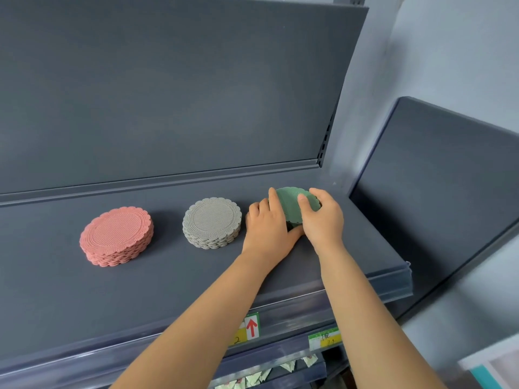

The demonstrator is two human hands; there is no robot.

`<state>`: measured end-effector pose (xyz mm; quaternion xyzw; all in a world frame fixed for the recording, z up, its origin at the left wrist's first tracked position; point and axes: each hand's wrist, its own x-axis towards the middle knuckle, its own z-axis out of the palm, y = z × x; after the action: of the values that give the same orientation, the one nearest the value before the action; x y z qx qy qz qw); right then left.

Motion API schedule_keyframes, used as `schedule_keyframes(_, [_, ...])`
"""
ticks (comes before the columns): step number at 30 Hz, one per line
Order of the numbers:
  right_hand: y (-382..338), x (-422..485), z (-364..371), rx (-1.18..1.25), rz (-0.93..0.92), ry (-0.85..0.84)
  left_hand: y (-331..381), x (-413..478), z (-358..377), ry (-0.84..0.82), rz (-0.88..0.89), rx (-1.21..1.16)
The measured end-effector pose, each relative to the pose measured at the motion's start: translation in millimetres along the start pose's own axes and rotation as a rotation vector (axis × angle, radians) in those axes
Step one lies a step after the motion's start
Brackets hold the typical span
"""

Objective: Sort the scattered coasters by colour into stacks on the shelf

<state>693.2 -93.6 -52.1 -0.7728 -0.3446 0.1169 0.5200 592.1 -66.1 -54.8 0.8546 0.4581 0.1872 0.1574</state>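
Right of centre, our left hand (269, 223) and right hand (323, 217) clasped the stack of green scalloped woven coasters (292, 199) on the dark grey metal shelf (168, 276), seemingly squaring it beside the grey coaster stack (212, 223) and pink coaster stack (116, 237).

Shelf (196, 276) matt, smooth, metal-looking; pink stack (118, 237), grey stack (212, 222), green coasters (292, 200) woven-textured, matt.

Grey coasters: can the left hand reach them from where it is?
Probably yes. The grey coasters sit just beside the left hand, nothing between, though it is busy holding the green coasters.
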Motion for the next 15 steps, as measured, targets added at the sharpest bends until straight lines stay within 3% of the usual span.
schedule_keyframes(6, [0, -2, 0, 0.007, -0.007, -0.008, 6, -5, -1, 0.042, 0.011, -0.015])
schedule_keyframes(12, [0, -1, 1, 0.029, -0.018, 0.008, 12, -8, -9, 0.023, 0.05, 0.235])
schedule_keyframes(15, [2, -1, 2, 0.038, -0.019, 0.03, 10, -11, -22, 0.056, 0.172, 0.303])
